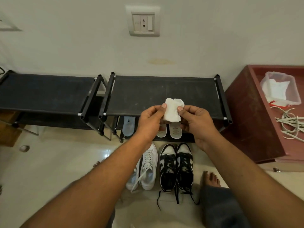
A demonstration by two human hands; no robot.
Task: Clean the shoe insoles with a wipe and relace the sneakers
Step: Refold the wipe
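Note:
A crumpled white wipe (pixel 172 109) is pinched between my left hand (pixel 151 120) and my right hand (pixel 194 119), held up in front of the black shoe rack (pixel 164 94). On the rack's lower shelf lie a blue-grey insole (pixel 128 125) and two pale insoles (pixel 175 131), partly hidden by my hands. On the floor below stand a pair of white sneakers (pixel 147 168) with white laces and a pair of black-and-white sneakers (pixel 176 167) whose black laces trail loose.
A second black rack (pixel 46 92) stands to the left. At the right is a red cabinet (pixel 256 112) carrying a clear tub of wipes (pixel 279 89) and loose white laces (pixel 292 125). My bare feet (pixel 211 177) rest on the tiled floor.

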